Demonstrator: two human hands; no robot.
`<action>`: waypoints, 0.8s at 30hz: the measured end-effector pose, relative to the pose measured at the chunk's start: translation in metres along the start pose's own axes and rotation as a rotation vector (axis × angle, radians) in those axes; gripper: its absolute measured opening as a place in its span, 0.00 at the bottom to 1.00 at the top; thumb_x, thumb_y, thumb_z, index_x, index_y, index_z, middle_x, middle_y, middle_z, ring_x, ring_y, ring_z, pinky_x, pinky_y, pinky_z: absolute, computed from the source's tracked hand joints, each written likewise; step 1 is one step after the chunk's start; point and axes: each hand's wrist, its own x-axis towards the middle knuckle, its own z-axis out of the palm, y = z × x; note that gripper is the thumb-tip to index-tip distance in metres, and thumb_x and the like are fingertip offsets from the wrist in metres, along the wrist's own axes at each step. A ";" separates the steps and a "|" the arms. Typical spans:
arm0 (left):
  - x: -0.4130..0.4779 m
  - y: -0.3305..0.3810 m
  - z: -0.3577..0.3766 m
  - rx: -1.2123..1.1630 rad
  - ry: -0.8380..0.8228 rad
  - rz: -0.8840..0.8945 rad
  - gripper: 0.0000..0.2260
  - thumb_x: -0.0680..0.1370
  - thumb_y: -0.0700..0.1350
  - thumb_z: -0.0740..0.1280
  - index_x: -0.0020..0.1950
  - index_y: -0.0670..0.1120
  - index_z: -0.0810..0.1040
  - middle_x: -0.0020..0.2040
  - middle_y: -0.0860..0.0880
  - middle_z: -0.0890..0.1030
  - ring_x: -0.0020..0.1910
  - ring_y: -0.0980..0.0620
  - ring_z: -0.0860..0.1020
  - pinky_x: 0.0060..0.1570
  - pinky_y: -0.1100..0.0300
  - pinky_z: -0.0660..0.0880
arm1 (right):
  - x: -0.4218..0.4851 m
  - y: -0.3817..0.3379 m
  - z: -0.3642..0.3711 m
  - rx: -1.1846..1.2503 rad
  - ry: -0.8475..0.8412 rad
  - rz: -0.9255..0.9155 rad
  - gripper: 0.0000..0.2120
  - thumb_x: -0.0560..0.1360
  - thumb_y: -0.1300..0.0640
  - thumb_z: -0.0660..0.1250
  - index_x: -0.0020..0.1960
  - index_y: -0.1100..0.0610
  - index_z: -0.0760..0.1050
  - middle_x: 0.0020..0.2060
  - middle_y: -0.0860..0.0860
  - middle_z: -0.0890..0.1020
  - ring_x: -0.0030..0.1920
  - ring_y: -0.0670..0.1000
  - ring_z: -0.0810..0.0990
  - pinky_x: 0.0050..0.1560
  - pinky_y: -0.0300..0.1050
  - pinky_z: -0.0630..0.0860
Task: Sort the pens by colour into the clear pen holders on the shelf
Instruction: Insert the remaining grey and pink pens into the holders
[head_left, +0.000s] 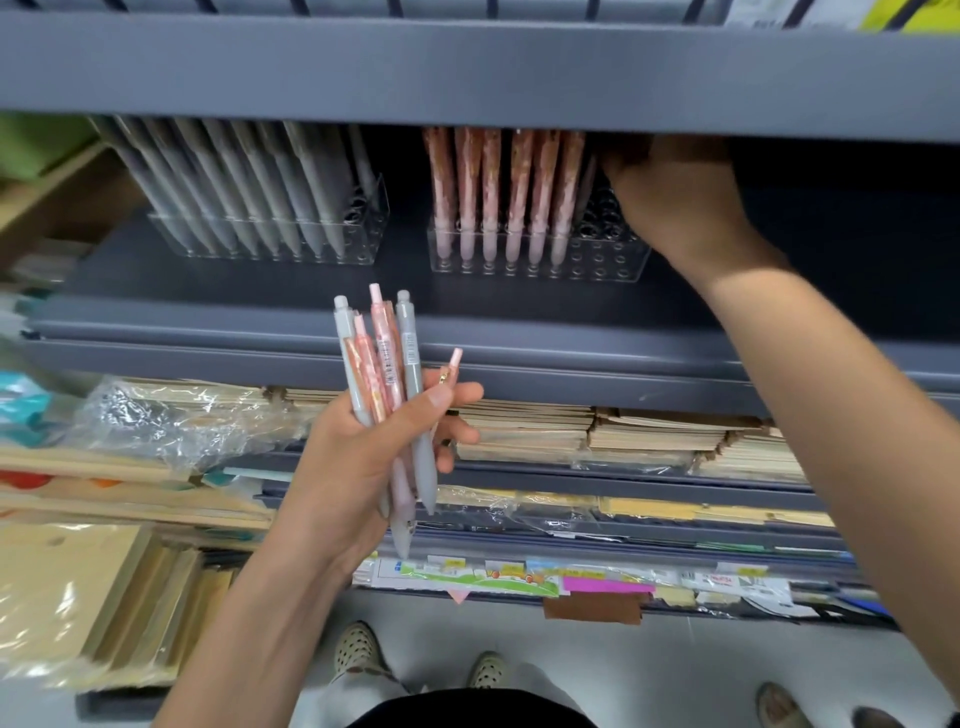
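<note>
My left hand (363, 457) grips a bundle of grey and pink pens (387, 384) upright in front of the shelf edge. On the shelf stand two clear pen holders. The left holder (270, 239) is filled with grey pens. The right holder (540, 254) carries a row of pink patterned pens (498, 187), with open holes at its right end. My right hand (680, 202) reaches in over that right end, and its fingertips pinch the top of a pen (587, 182) beside the pink row. Shadow under the upper shelf hides part of those fingers.
The grey upper shelf (467, 73) hangs low over the holders. Below the pen shelf lie stacks of brown notebooks (597, 431) and plastic-wrapped paper goods (156, 421). Kraft envelopes (78, 597) are piled at lower left. My shoes (358, 649) show on the floor.
</note>
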 end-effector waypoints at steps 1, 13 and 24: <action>0.000 0.000 -0.001 -0.010 0.009 -0.004 0.15 0.71 0.43 0.72 0.56 0.40 0.79 0.52 0.39 0.86 0.38 0.49 0.84 0.31 0.61 0.78 | 0.002 0.000 0.000 -0.024 -0.010 0.003 0.21 0.78 0.59 0.60 0.71 0.57 0.69 0.70 0.57 0.72 0.70 0.57 0.67 0.67 0.37 0.57; -0.001 -0.001 -0.005 -0.068 -0.005 0.001 0.16 0.75 0.44 0.68 0.60 0.38 0.77 0.54 0.40 0.85 0.52 0.41 0.85 0.43 0.58 0.82 | -0.014 -0.007 -0.012 0.100 0.012 0.137 0.14 0.77 0.54 0.65 0.60 0.58 0.77 0.58 0.51 0.80 0.61 0.49 0.75 0.65 0.37 0.66; 0.002 -0.002 0.011 0.000 -0.135 0.007 0.10 0.77 0.42 0.66 0.43 0.52 0.87 0.56 0.41 0.85 0.54 0.40 0.84 0.42 0.58 0.82 | -0.104 -0.027 -0.031 0.627 -0.256 0.150 0.06 0.75 0.60 0.70 0.45 0.51 0.83 0.35 0.46 0.85 0.31 0.37 0.77 0.31 0.29 0.71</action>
